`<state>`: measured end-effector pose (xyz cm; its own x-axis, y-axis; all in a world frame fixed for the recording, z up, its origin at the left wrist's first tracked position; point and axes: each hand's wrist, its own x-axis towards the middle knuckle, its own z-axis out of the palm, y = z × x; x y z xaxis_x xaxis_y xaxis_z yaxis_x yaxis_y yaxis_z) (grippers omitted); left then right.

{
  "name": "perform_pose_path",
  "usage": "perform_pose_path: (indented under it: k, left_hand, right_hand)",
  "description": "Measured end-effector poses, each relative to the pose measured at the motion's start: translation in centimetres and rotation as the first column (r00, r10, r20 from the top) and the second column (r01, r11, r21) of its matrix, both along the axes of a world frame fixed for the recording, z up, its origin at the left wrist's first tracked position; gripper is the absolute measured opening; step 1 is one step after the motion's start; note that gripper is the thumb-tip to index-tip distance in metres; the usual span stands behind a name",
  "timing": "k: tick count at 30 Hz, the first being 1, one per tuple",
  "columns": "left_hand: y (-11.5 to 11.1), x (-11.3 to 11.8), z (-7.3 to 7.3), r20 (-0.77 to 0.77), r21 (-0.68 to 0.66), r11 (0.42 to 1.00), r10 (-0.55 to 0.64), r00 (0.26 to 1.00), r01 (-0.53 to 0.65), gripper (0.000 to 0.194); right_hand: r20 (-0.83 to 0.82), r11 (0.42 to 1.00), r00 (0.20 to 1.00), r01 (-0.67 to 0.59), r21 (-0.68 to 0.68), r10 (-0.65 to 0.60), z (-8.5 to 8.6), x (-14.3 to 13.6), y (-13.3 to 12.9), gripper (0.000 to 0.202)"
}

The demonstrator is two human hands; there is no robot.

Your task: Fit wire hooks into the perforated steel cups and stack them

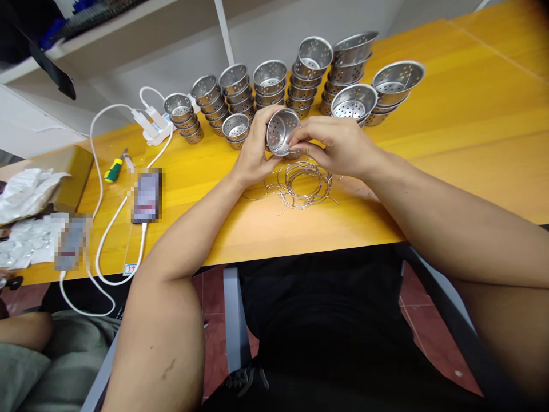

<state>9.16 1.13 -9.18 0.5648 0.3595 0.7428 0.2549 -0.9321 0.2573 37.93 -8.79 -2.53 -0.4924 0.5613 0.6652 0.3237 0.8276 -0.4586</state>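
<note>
A small perforated metal cup (278, 130) is tilted above the table with its mouth toward me. My left hand (256, 146) is closed around its left side and underside. At the cup's right lower rim, my right hand (332, 143) pinches thumb and fingers together on what looks like a thin metal wire, mostly hidden by the fingers. Just below both hands, a loose coil of metal wires (305, 182) lies on the table. Close behind the held cup stands a short stack of similar cups (235, 128).
Several cup stacks (268, 80) line the back; larger cups (354, 104) stand at the right, thin wire visible inside. A phone (146, 197), power strip (158, 130), white cables and a green-yellow screwdriver (114, 170) lie left. Another person's arm (23, 332) shows at lower left.
</note>
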Motion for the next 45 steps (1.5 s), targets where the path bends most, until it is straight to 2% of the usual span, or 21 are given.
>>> perform_pose_path:
  k: [9, 15, 17, 19, 22, 27, 35, 41, 45]
  left_hand:
    - [-0.6, 0.1, 0.5, -0.003, 0.024, 1.0, 0.004, 1.0, -0.004, 0.1]
    - [-0.9, 0.0, -0.1, -0.004, 0.008, 1.0, 0.017, 1.0, -0.017, 0.103]
    - [-0.7, -0.2, -0.6, 0.008, -0.013, 1.0, 0.016, 1.0, -0.015, 0.104]
    - [-0.5, -0.4, -1.0, 0.032, -0.057, 0.998, 0.02, 0.999, -0.018, 0.107]
    - [-0.3, -0.8, -1.4, 0.078, -0.139, 0.99, 0.048, 0.996, -0.037, 0.113]
    - [-0.5, -1.1, -1.3, 0.062, -0.193, 0.98, 0.054, 0.997, -0.041, 0.113]
    - [-0.6, -0.8, -2.0, 0.063, -0.202, 0.979, 0.035, 0.997, -0.022, 0.105]
    - [-0.8, -0.8, -2.0, 0.069, -0.192, 0.981, 0.005, 0.998, 0.009, 0.102]
    - [-1.1, -0.8, -1.6, 0.044, -0.148, 0.989, -0.001, 0.999, 0.007, 0.108]
  right_hand:
    - [-0.02, 0.999, 1.0, -0.013, -0.039, 0.012, 0.2, -0.3, 0.0, 0.036]
    - [-0.025, 0.995, 0.998, -0.06, -0.084, 0.058, 0.3, -0.2, 0.0, 0.031]
    - [-0.037, 0.991, 0.997, -0.065, -0.113, 0.061, 0.3, -0.2, -0.2, 0.034]
    - [-0.054, 0.99, 0.997, -0.058, -0.131, 0.052, 0.3, -0.2, -0.3, 0.046]
    - [-0.074, 0.994, 0.997, -0.046, -0.103, 0.038, 0.2, -0.3, -0.4, 0.059]
    - [-0.095, 0.996, 0.995, -0.023, -0.086, 0.015, -0.3, -0.7, -0.3, 0.053]
    - [-0.152, 0.986, 0.985, 0.06, -0.159, -0.084, -0.2, -0.3, -0.6, 0.063]
    - [-0.125, 0.991, 0.99, 0.051, -0.127, -0.067, -0.1, -0.4, -0.5, 0.061]
    - [-0.093, 0.989, 0.996, -0.003, -0.145, -0.01, -0.4, -0.8, -0.4, 0.057]
